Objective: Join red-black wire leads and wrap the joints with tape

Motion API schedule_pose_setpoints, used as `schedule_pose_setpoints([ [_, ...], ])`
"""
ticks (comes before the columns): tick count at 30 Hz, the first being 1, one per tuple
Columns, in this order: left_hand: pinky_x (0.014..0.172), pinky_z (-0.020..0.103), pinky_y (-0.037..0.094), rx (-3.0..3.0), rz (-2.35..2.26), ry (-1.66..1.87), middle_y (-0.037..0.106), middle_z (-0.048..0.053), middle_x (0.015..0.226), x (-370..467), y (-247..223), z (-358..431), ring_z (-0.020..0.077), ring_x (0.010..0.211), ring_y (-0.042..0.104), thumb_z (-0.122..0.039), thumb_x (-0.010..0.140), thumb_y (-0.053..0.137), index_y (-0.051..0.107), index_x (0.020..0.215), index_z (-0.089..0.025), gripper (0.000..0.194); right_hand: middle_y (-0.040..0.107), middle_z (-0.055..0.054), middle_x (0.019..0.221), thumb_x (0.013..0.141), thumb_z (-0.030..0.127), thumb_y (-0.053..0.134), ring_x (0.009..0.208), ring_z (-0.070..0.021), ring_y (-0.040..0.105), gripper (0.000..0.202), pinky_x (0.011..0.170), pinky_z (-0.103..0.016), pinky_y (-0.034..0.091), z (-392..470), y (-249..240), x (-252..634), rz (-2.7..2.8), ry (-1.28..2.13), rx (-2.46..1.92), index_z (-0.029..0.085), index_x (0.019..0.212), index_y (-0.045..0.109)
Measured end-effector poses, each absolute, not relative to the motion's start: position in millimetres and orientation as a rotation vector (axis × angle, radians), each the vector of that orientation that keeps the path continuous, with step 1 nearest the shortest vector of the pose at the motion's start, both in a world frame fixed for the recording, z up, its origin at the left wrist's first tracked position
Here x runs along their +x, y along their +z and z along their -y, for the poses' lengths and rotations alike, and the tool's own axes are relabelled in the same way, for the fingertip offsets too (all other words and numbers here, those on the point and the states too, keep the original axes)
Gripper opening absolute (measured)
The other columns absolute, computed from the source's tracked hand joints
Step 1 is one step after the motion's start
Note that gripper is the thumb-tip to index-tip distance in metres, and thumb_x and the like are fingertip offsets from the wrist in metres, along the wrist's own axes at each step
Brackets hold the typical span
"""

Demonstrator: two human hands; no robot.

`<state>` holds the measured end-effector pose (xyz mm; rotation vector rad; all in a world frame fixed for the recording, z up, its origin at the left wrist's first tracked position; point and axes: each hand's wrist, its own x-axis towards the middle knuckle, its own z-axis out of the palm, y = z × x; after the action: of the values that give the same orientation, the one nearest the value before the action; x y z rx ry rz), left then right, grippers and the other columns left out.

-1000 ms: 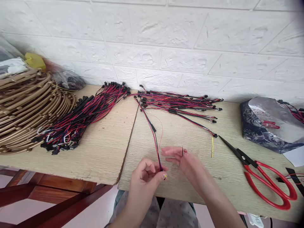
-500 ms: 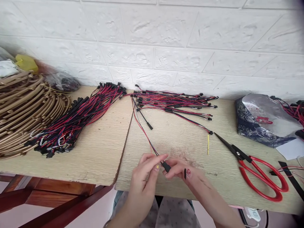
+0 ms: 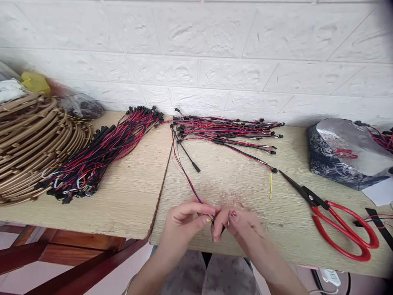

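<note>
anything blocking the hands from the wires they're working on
Nothing visible: the left hand pinches the wires near their end, and the right hand has bent fingers there, hiding most of that end. The scissors and yellow strip lie off to the right.

Smooth plastic-coated wires (image 3: 197, 195) run toward the near edge of the matt, grained wood surface (image 3: 245, 172); scissors (image 3: 319, 200) near its right edge have glossy plastic handles and metal blades.
</note>
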<state>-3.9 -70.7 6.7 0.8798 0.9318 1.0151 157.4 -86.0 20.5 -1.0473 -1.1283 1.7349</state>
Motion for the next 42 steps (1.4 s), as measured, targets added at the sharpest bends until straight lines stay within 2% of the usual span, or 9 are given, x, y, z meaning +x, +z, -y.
schedule_pose_setpoints([
  [2,0.075,0.029,0.05,0.714,-0.885,1.014,0.074,0.003,0.079,-1.5,2.4,68.1,0.0176,0.079,0.066,-0.022,0.069,0.077,0.075,0.071,-0.022,0.002,0.058,-0.003,0.063,0.092,0.052,0.041,0.07,-0.018,0.053,0.047,0.071,-0.033,0.04,88.0,20.4,154.6,1.083,1.728,-1.061,0.02,0.068,0.067],
  [5,0.069,0.028,0.051,0.645,-0.868,1.015,0.073,0.002,0.068,2.3,-2.3,63.2,0.0157,0.068,0.066,-0.025,0.066,0.079,0.073,0.072,-0.019,0.011,0.058,-0.004,0.061,0.091,0.052,0.044,0.069,-0.0186,0.053,0.046,0.069,-0.033,0.04,92.4,18.0,153.6,1.008,1.744,-1.027,0.02,0.067,0.068],
  [8,0.064,0.025,0.05,0.682,-0.876,1.065,0.071,-0.001,0.061,5.2,-2.1,57.0,0.0144,0.06,0.065,-0.028,0.066,0.079,0.066,0.086,-0.019,0.026,0.057,-0.004,0.057,0.089,0.052,0.046,0.064,-0.0185,0.053,0.046,0.061,-0.031,0.04,97.8,13.0,154.1,0.936,1.775,-0.908,0.02,0.066,0.068],
  [12,0.059,0.022,0.047,0.748,-0.901,1.14,0.07,-0.004,0.059,10.4,4.4,49.0,0.0134,0.056,0.064,-0.027,0.071,0.076,0.045,0.104,-0.024,0.046,0.057,-0.003,0.058,0.088,0.051,0.049,0.061,-0.0177,0.052,0.041,0.059,-0.031,0.04,103.4,8.8,154.2,0.872,1.782,-0.867,0.02,0.068,0.067],
  [15,0.061,0.022,0.046,0.807,-0.915,1.241,0.069,-0.004,0.058,16.1,8.0,44.0,0.0123,0.055,0.063,-0.026,0.076,0.07,0.042,0.095,-0.024,0.034,0.058,-0.003,0.06,0.087,0.053,0.05,0.06,-0.0172,0.053,0.041,0.06,-0.031,0.039,104.8,7.5,154.5,0.884,1.74,-0.902,0.02,0.069,0.067],
  [22,0.066,0.024,0.045,0.799,-1.025,1.305,0.068,-0.001,0.064,23.6,3.7,31.8,0.0119,0.063,0.062,-0.022,0.078,0.065,0.06,0.08,-0.017,0.007,0.06,-0.004,0.062,0.089,0.049,0.05,0.061,-0.017,0.054,0.039,0.06,-0.03,0.038,112.0,-6.2,156.9,0.889,1.685,-0.916,0.02,0.073,0.07],
  [31,0.066,0.026,0.046,0.916,-1.101,1.151,0.072,0.003,0.066,15.0,11.5,23.7,0.0148,0.065,0.064,-0.02,0.075,0.066,0.066,0.078,-0.015,0.006,0.06,-0.004,0.066,0.09,0.05,0.047,0.065,-0.0166,0.054,0.039,0.063,-0.029,0.038,127.6,-12.8,165.4,0.883,1.713,-0.945,0.02,0.076,0.069],
  [37,0.053,0.022,0.04,0.936,-1.112,1.049,0.071,0.003,0.062,9.4,14.8,20.3,0.0127,0.056,0.06,-0.019,0.071,0.067,0.066,0.074,-0.015,0.005,0.058,-0.003,0.066,0.091,0.048,0.045,0.066,-0.0163,0.053,0.04,0.065,-0.029,0.036,141.1,-18.6,167.3,0.936,1.717,-1.065,0.019,0.071,0.065],
  [42,0.059,0.022,0.041,0.96,-1.054,1.026,0.071,0.004,0.061,8.8,13.1,20.2,0.0123,0.059,0.061,-0.018,0.073,0.065,0.06,0.076,-0.015,0.007,0.059,-0.003,0.067,0.088,0.052,0.048,0.068,-0.0169,0.054,0.038,0.066,-0.029,0.038,141.0,-13.2,166.4,0.994,1.825,-1.175,0.02,0.074,0.062],
])
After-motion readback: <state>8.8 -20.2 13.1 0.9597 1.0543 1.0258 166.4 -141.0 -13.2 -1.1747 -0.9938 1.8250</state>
